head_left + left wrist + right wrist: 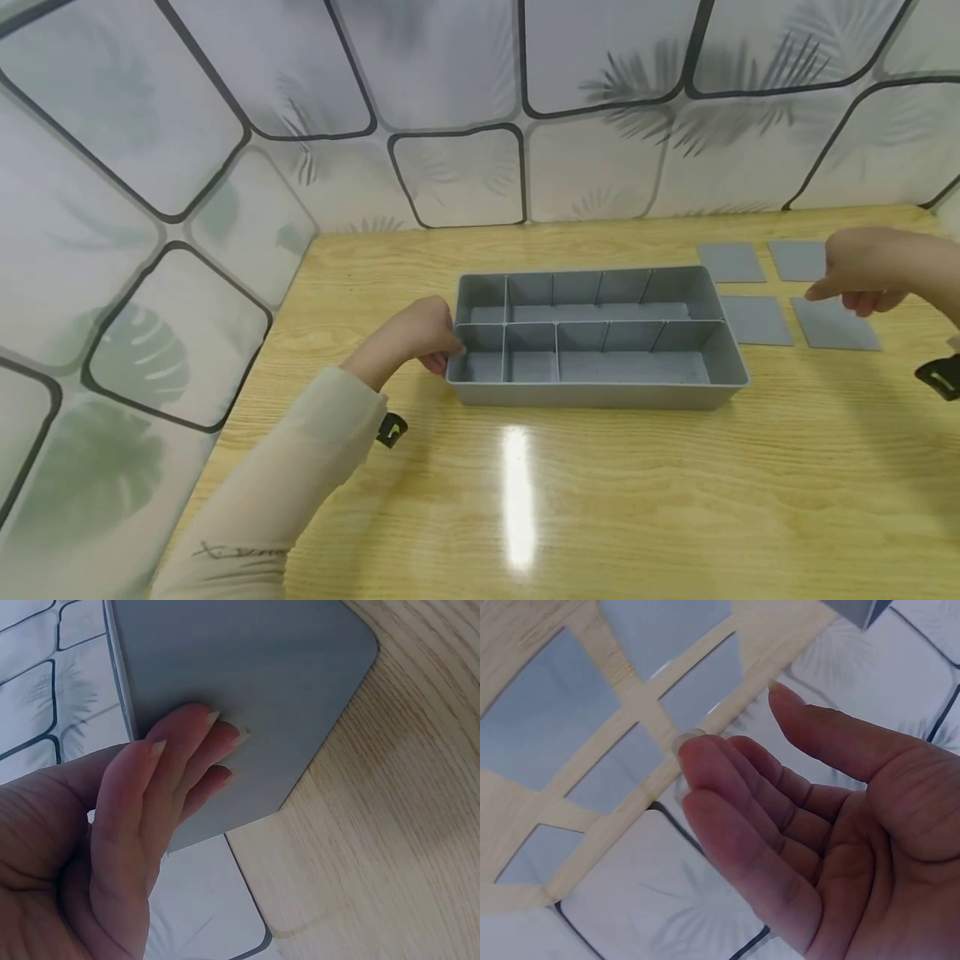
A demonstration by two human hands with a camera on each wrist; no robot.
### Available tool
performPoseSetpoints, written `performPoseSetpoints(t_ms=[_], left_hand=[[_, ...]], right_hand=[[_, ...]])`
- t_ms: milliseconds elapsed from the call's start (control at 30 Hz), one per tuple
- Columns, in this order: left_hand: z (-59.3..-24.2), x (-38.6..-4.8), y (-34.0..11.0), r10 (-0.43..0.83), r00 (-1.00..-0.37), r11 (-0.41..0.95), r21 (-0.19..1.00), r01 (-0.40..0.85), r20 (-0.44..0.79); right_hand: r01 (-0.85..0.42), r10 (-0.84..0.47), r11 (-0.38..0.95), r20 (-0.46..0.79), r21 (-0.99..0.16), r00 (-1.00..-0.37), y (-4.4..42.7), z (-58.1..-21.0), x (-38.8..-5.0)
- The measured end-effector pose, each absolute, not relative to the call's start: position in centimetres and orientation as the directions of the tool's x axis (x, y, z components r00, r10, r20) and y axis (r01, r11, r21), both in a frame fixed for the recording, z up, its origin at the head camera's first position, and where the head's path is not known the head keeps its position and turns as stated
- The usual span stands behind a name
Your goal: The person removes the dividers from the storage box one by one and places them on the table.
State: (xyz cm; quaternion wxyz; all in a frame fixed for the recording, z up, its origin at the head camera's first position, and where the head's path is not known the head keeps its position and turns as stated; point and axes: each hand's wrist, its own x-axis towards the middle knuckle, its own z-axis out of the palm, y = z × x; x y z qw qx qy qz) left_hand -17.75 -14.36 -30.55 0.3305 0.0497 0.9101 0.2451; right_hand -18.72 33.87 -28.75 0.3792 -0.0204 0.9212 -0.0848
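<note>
A long grey tray, split into compartments by thin dividers, lies on the table. My left hand pinches its left end wall, thumb over the rim. In the left wrist view, the fingers of that hand lie against the outer face of the tray. Right of the tray are several flat grey squares. Over the rightmost ones hovers my right hand, holding nothing; the right wrist view shows this hand with bent fingers and thumb apart, beside the squares.
The wood-grain table extends in front of the tray, with a bright light reflection on it. A patterned wall covering with leaf prints and dark outlines rises behind the table and at its left side.
</note>
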Motion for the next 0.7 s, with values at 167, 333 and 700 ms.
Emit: performPoseSetpoints(t_ms=[167, 333, 700], left_hand=[[-30.7, -17.9, -14.3, 0.243, -0.780, 0.887, 0.458, -0.062, -0.576], [-30.8, -17.9, -14.1, 0.237, -0.783, 0.900, 0.434, -0.046, -0.575], [-30.6, -18.1, -14.0, 0.205, -0.777, 0.909, 0.410, -0.075, -0.595]], right_hand=[[-0.019, -0.145, 0.982, -0.678, -0.190, -0.721, 32.3, -28.2, -18.6], [-0.049, -0.174, 0.978, -0.674, -0.202, -0.718, 31.0, -27.8, -18.6], [-0.171, -0.275, 0.960, -0.636, -0.221, -0.721, 27.4, -26.1, -18.7]])
